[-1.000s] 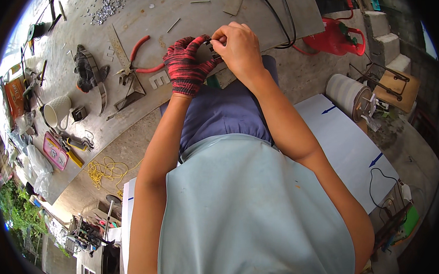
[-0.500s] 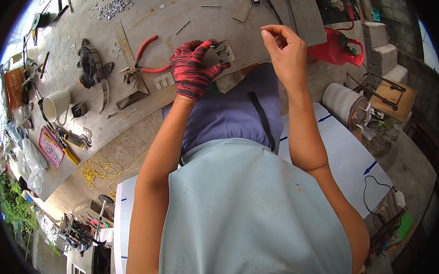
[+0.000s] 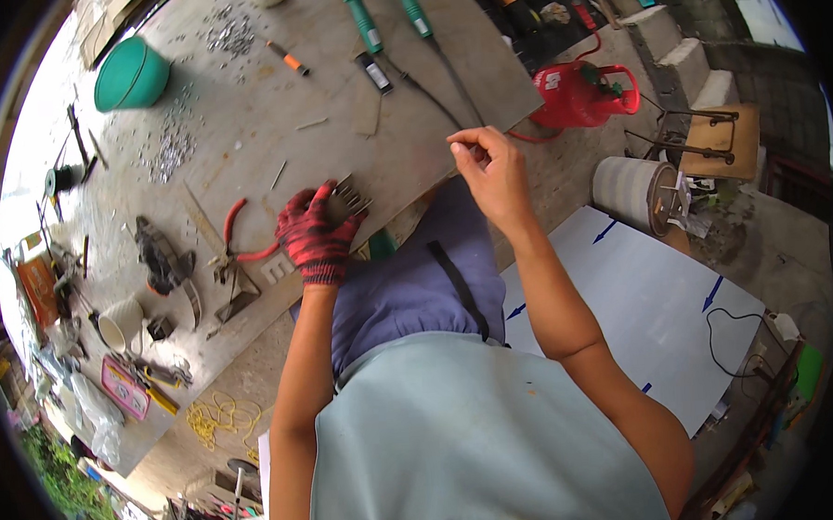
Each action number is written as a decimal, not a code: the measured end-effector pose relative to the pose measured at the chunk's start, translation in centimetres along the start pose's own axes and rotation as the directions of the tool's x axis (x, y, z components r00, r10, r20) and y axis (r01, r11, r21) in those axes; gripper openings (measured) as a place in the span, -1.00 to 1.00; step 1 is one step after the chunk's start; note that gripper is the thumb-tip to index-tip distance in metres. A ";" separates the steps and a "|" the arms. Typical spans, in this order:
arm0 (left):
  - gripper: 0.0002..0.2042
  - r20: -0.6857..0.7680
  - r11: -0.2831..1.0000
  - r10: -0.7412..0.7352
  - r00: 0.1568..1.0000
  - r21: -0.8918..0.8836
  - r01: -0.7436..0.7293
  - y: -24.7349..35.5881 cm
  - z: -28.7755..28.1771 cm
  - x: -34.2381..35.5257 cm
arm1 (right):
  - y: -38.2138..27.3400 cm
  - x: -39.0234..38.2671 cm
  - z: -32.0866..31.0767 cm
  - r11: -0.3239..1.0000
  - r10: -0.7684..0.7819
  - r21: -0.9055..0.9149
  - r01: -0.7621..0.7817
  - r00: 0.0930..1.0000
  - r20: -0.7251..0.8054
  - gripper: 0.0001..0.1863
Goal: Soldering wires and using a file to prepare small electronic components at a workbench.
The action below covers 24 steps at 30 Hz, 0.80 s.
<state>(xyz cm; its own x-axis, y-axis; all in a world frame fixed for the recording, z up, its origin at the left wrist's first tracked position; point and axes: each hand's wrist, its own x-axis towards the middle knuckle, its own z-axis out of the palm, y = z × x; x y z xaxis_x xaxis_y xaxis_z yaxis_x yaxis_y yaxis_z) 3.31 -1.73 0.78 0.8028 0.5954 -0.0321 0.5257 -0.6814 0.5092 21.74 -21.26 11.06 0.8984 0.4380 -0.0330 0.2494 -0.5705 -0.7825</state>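
My left hand [image 3: 318, 229] wears a red and black knitted glove and is closed on a small metal letter piece [image 3: 353, 198] with several prongs, at the table's near edge. Part of the piece is hidden behind the gloved fingers. My right hand [image 3: 493, 175] is bare and held up to the right, apart from the piece, thumb and fingertips pinched together. Whatever the pinch holds, if anything, is too small to make out. Left of the glove lie red-handled pliers [image 3: 236, 233] and a flat metal letter cutout [image 3: 276, 268].
On the metal table [image 3: 316, 88] stand a green bucket [image 3: 131, 75] and a white mug [image 3: 122, 324]. Metal bits [image 3: 172, 145] lie scattered. Two green-handled tools [image 3: 361, 21] trail cables toward the right edge. A red gas cylinder [image 3: 577, 95] stands beyond it.
The view has tilted toward the far side of the table, bringing the bucket and green-handled tools into sight. My left hand still holds the metal piece, now seen at another angle; my right stays raised.
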 end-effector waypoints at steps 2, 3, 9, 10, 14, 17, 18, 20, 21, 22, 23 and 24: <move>-0.33 -0.027 0.999 -0.024 0.999 0.020 0.025 0.1 0.1 -0.2 | 0.8 0.9 -0.9 1.000 -0.006 0.021 0.006 0.999 -0.037 -0.90; -0.29 -0.040 1.000 -0.005 0.999 0.018 0.006 0.0 0.6 -0.3 | 1.4 1.8 -2.0 1.000 -0.010 0.014 0.011 0.997 -0.072 -0.90; -0.06 -0.075 0.998 0.048 0.996 -0.026 -0.050 -1.4 1.7 -0.7 | 8.0 10.1 -9.1 0.997 -0.054 -0.078 0.029 0.942 -0.331 -0.89; 0.00 -0.060 0.999 0.018 0.998 -0.046 -0.021 -1.6 1.7 -0.7 | 9.8 12.2 -10.4 0.996 -0.055 -0.086 0.024 0.927 -0.371 -0.88; 0.07 -0.002 0.999 0.020 1.000 -0.042 -0.020 -3.2 0.6 -1.4 | 18.8 23.0 -13.4 0.981 -0.088 -0.192 0.006 0.904 -0.419 -0.83; 0.09 0.011 0.999 0.037 0.999 -0.008 -0.037 -2.5 0.2 -1.5 | 25.1 31.8 -15.4 0.937 -0.183 -0.348 0.028 0.889 -0.420 -0.81; 0.10 0.034 0.999 0.033 0.999 -0.026 -0.032 -2.4 0.4 -1.4 | 27.6 34.7 -16.4 0.926 -0.177 -0.377 0.001 0.885 -0.431 -0.79; 0.11 0.059 0.999 0.026 0.998 -0.027 -0.025 -2.1 0.2 -1.3 | 30.6 39.5 -17.6 0.872 -0.179 -0.485 -0.066 0.879 -0.442 -0.75; 0.10 0.078 1.000 0.012 0.997 -0.011 -0.011 -2.0 -0.2 -1.4 | 30.2 42.1 -18.1 0.823 -0.206 -0.561 -0.090 0.873 -0.442 -0.72; 0.09 0.114 1.000 0.001 0.993 0.008 -0.002 -2.0 -0.1 -1.4 | 31.3 43.9 -18.5 0.824 -0.201 -0.559 -0.092 0.875 -0.441 -0.72; 0.09 0.114 1.000 -0.007 0.993 0.020 0.005 -2.1 -0.2 -1.7 | 32.1 45.7 -18.2 0.780 -0.206 -0.614 -0.120 0.878 -0.432 -0.67; 0.09 0.117 0.999 -0.005 0.993 0.042 0.000 -2.2 -0.2 -1.8 | 32.8 47.2 -18.1 0.730 -0.213 -0.668 -0.144 0.881 -0.423 -0.62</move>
<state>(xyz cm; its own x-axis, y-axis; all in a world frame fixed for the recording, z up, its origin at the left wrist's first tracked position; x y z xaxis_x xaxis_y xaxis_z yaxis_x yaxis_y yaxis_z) 0.63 -1.20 -0.10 0.8277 0.5448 -0.1347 0.5369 -0.6988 0.4727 78.88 -31.89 -4.90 0.8911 0.2136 0.4003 0.2939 -0.9439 -0.1506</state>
